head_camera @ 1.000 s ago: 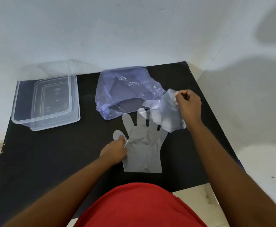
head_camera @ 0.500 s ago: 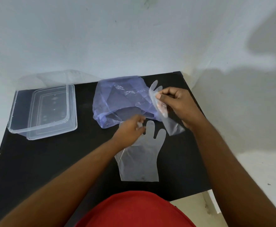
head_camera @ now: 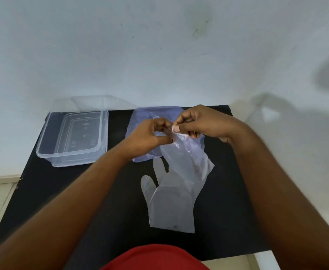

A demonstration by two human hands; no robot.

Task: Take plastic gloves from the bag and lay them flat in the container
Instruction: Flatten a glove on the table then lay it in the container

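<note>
A clear plastic glove [head_camera: 171, 203] lies flat on the black table [head_camera: 72, 191] in front of me, fingers pointing away. A second clear glove [head_camera: 189, 158] hangs in the air above it, pinched at its top edge by my left hand [head_camera: 150, 135] and my right hand [head_camera: 200, 121], which meet over the pale purple bag [head_camera: 138, 121]. The bag lies crumpled at the table's far middle, mostly hidden by my hands. The clear rectangular container [head_camera: 74, 137] stands at the far left, nothing visible inside it.
A clear lid [head_camera: 93, 102] leans against the white wall behind the container. The table's right edge drops to a pale floor [head_camera: 296, 172]. My red shirt [head_camera: 156, 258] shows at the bottom.
My left hand left the flat glove and rose to join my right hand on the second glove. The right hand shifted left over the bag, and the held glove now hangs down.
</note>
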